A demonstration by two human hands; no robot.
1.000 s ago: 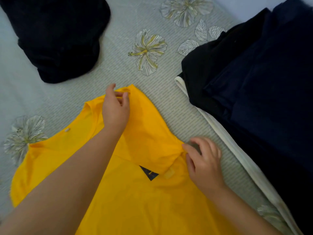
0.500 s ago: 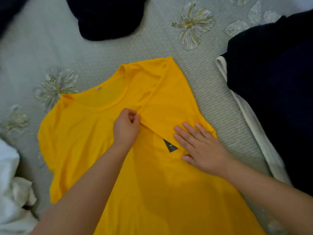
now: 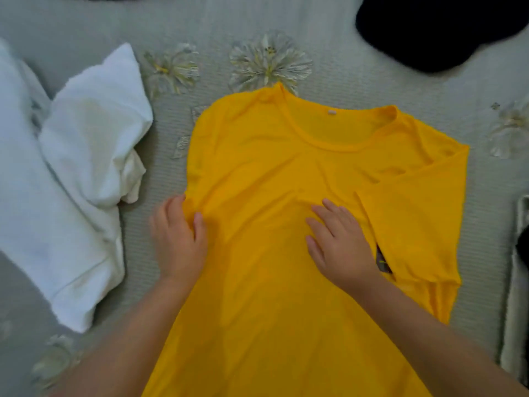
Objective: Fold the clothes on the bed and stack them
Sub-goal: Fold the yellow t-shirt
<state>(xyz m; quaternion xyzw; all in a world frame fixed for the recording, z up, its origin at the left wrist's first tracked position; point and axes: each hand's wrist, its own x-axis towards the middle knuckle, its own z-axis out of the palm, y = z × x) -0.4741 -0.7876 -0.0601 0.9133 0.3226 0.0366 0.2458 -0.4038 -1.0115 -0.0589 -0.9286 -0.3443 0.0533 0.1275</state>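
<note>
Bare bed is lying beyond my hands. My left hand is pinching the yellow shirt's edge; my right hand is pressing flat on it.

Bed: grey-green ribbed cover, pale flower print. Yellow t-shirt lies flat mid-bed, collar toward far edge. Crumpled white garment along left edge. Dark garment at far right corner. Pale cloth strip at right edge, mostly cut off.
</note>
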